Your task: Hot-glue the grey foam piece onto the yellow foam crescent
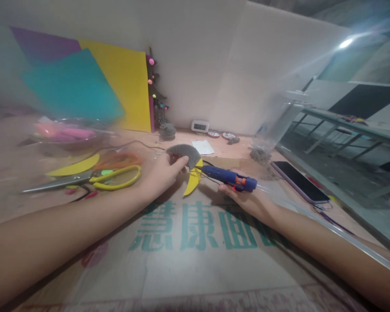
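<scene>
My left hand (pixel 164 173) pinches a grey, fuzzy-looking curved piece (pixel 185 154) between thumb and fingers. A yellow crescent-shaped piece (pixel 192 182) hangs below its right end, against the nozzle of a blue hot glue gun (pixel 225 175). My right hand (pixel 243 199) grips that glue gun from below, with some fingers hidden. A clear glue stick (pixel 263 188) pokes out of the gun's back, and a small red light glows on its side. Left of my left hand lie yellow-and-orange-handled scissors (pixel 97 175) and another yellow crescent cutout (pixel 74 165).
Coloured sheets (pixel 117 82) lean on the wall at the back left, near a clear bowl (pixel 71 141) of pink items. A small digital clock (pixel 199 126) and a white paper (pixel 203 147) are at the back. A phone (pixel 299 182) lies near the right edge.
</scene>
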The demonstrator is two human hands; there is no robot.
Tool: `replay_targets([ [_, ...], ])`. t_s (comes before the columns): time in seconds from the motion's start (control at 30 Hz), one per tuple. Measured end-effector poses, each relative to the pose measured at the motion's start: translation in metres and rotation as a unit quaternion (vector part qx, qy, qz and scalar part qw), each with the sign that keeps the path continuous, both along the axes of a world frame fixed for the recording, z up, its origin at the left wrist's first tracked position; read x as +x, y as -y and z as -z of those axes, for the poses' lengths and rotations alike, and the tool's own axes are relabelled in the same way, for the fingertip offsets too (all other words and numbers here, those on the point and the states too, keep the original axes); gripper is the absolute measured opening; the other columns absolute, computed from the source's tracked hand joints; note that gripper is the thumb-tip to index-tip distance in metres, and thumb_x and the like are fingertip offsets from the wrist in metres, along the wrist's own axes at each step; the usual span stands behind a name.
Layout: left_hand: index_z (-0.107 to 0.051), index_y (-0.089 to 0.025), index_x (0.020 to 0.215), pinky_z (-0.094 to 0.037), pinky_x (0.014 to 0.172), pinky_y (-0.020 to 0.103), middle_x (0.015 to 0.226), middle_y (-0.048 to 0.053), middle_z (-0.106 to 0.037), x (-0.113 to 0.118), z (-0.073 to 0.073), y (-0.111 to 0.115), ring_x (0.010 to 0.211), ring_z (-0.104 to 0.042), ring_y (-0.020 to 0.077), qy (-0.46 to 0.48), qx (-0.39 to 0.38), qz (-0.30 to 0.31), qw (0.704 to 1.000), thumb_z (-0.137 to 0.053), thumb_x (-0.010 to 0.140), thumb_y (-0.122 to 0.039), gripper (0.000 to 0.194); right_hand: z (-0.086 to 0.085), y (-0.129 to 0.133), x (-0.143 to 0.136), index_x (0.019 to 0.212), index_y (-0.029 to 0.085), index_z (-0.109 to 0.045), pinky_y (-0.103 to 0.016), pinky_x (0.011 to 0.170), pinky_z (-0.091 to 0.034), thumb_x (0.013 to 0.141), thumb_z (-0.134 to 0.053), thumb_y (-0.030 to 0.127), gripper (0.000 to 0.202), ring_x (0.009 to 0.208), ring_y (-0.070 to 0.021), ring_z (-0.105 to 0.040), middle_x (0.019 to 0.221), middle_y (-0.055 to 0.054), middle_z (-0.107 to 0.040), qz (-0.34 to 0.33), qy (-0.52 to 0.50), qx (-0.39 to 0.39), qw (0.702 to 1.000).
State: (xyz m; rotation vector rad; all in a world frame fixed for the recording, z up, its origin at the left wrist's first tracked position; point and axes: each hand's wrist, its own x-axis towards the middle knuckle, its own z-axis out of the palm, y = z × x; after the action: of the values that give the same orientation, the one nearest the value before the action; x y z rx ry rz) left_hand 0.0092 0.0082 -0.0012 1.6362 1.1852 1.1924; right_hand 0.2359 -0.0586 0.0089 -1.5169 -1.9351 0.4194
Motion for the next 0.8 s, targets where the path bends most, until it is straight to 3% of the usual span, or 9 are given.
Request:
replay_targets([
  [0.57,-0.061,-0.018,0.071,-0.044,0.068,0.029,0.063,0.001,-0.065,0.0000,-0.0008,0.0004,0.065,-0.060,0.0183,-0.001,0.002,0.009,1.000,-0.057,0.082,-0.039,0.024,0.0016,-0.0011,0.0042,0.075,0.026,-0.055,-0.038,0.065,-0.051,0.083,-0.061,0.048,0.025,0.068,-0.0239,-0.061,0.071,-0.001,-0.062,0.013,0.006,-0.008,1.000],
  [0.8,-0.062,-0.016,0.077,-0.044,0.067,0.027,0.068,0.001,-0.067,-0.0001,0.0009,-0.0008,0.067,-0.061,0.0177,-0.015,0.004,0.009,1.000,-0.057,0.083,-0.040,0.026,0.0006,-0.0025,0.0041,0.074,0.025,-0.055,-0.037,0.061,-0.049,0.082,-0.058,0.056,0.033,0.063,-0.0224,-0.059,0.067,-0.001,-0.061,0.025,0.010,-0.009,1.000],
])
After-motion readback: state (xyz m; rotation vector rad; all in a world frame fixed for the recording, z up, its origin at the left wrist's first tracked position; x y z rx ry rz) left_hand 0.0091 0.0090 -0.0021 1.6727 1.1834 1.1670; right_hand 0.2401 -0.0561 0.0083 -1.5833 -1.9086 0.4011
